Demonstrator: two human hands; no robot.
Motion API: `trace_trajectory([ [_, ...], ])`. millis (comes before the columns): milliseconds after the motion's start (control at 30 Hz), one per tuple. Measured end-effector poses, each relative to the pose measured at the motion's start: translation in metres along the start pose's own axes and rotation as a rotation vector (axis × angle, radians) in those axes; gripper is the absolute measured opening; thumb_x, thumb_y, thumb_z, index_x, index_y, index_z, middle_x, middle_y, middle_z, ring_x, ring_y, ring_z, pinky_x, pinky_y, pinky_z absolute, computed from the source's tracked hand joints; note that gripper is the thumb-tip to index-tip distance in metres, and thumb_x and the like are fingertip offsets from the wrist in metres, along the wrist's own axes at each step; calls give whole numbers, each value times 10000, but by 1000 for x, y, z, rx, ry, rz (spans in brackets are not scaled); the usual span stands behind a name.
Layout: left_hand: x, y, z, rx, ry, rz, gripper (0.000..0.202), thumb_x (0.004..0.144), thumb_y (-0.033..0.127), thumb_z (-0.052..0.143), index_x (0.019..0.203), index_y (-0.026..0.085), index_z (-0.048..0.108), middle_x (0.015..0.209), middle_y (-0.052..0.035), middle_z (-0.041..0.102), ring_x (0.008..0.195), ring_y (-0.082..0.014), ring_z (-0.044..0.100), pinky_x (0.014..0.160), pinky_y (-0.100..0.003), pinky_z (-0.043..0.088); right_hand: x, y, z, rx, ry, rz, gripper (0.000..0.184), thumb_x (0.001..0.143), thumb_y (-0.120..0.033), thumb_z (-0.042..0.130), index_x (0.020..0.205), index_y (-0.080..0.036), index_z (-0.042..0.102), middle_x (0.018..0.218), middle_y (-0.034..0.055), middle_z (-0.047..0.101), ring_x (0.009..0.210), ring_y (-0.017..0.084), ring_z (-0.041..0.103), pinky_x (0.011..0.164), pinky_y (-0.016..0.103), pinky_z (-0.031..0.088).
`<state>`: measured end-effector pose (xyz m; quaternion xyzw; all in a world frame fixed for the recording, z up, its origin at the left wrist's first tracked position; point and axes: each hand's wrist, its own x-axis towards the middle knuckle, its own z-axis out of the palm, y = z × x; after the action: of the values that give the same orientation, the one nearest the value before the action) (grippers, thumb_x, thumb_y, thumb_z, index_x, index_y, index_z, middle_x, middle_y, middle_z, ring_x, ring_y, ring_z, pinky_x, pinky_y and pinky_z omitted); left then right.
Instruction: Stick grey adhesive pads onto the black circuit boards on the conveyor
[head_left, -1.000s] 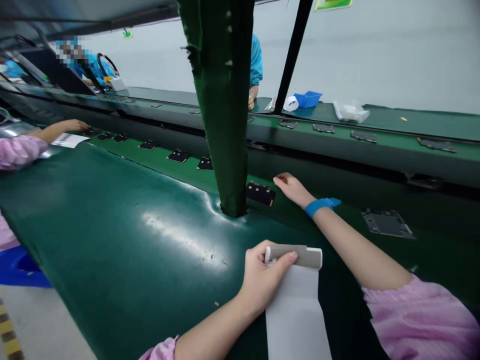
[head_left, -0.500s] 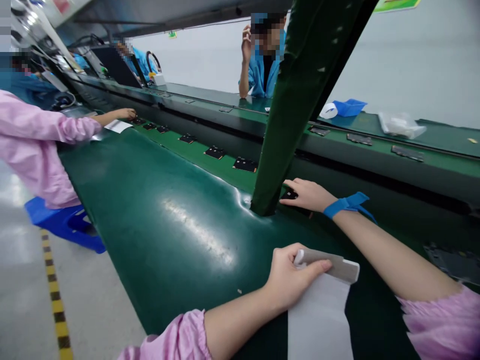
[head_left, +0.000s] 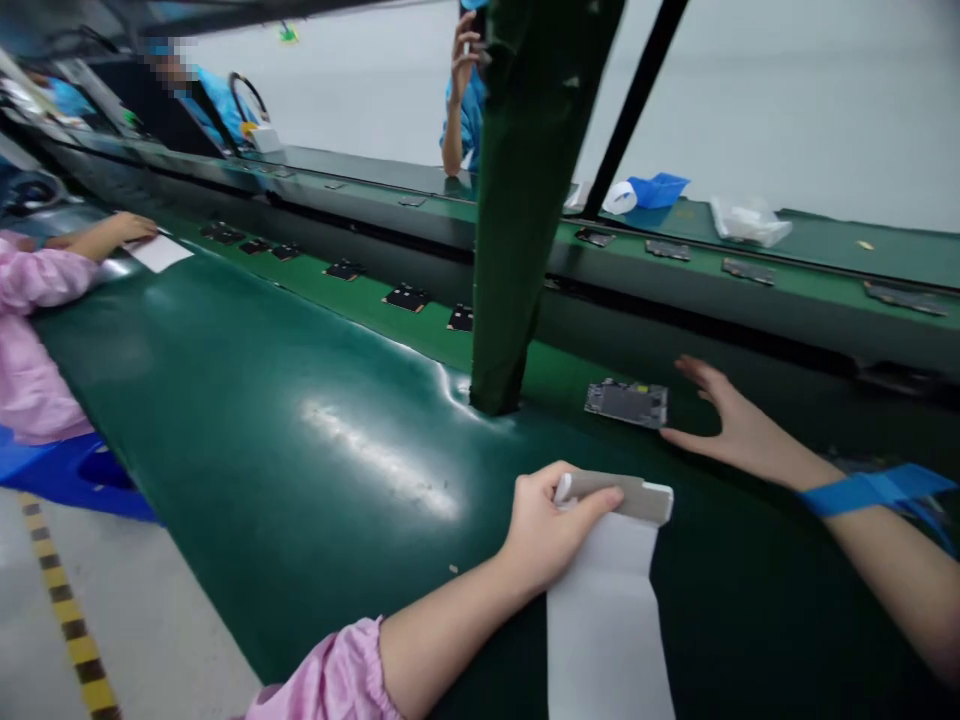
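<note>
My left hand (head_left: 544, 530) lies closed on the top end of a white strip of liner (head_left: 607, 610), its thumb pressed along a grey sticker (head_left: 615, 495) at the strip's head. My right hand (head_left: 724, 420), fingers spread and holding nothing, rests on the green mat just right of a flat grey board (head_left: 627, 402), which lies face up near the foot of a green-wrapped post (head_left: 517, 200). A blue strap (head_left: 862, 490) circles my right wrist.
Several small black boards (head_left: 407, 297) ride a green belt beyond the mat. A co-worker's hand (head_left: 112, 232) at far left rests by a white sheet. A further belt carries more boards (head_left: 748, 270); a blue tray (head_left: 656, 190) and a person in blue stand behind.
My right hand pulled a board out from behind the post toward the right, and now lies open beside it, the board showing a grey face. My left hand stayed on the strip.
</note>
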<state>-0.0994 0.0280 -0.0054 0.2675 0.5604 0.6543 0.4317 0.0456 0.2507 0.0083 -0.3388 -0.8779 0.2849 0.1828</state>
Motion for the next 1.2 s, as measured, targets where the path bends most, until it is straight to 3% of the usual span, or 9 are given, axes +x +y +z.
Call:
trace_trajectory([
  [67,-1,1,0,30,5,5,252,675,349,736,598,165,581,570,33,533,554,-108,472,541,-224,361,-21,-8,-8,-74,-16,30,627,705,-606,634,1228,-289,498,1425,144,410,1326,403,355,1050,596,353],
  [167,-1,1,-2,74,4,23,238,694,366,731,635,159,629,585,26,553,561,-110,481,539,-224,360,-44,-43,-8,-2,-65,-54,373,829,-602,495,957,-283,638,1232,97,571,1181,329,530,977,517,456],
  [333,0,-1,-3,88,0,32,244,701,362,735,634,155,624,585,29,548,555,-103,470,540,-223,360,-57,-95,4,-20,-127,-174,365,859,-570,498,774,-261,673,1086,84,596,1015,264,610,847,406,532],
  [633,1,-1,-2,55,51,9,254,699,355,741,612,156,609,553,45,504,526,-90,439,507,-214,343,-50,-100,-3,-64,-44,-279,405,884,-553,464,691,-251,652,1065,93,580,988,274,599,806,401,522],
  [767,0,-1,-1,29,59,-24,268,684,364,749,604,159,596,556,43,512,528,-92,455,508,-211,358,-5,-103,-8,-47,78,-257,318,824,-529,559,717,-248,660,1074,83,583,939,260,604,799,386,507],
  [900,-1,0,-1,43,57,-22,258,683,349,748,605,159,592,548,42,514,518,-87,446,490,-203,355,79,-96,20,-36,-107,-283,233,795,-416,612,789,-202,704,1028,84,642,875,228,618,767,345,490],
  [1000,1,1,-2,55,69,-33,255,676,334,752,590,161,585,529,44,512,500,-84,441,473,-197,353,136,-89,49,-95,-200,-215,206,827,-315,585,870,-165,720,937,90,690,857,222,617,762,329,467],
  [1100,3,1,-2,66,58,-32,224,684,320,747,602,162,612,523,40,531,491,-83,450,469,-196,361,173,-81,68,-125,-275,-125,227,843,-295,584,941,-144,723,993,105,699,883,222,611,745,304,451],
  [1200,3,2,-2,70,45,-37,190,687,307,747,617,162,647,543,23,574,500,-93,484,473,-202,376,191,-71,76,-145,-303,-131,249,856,-307,570,950,-141,729,972,94,704,836,204,606,714,286,434],
])
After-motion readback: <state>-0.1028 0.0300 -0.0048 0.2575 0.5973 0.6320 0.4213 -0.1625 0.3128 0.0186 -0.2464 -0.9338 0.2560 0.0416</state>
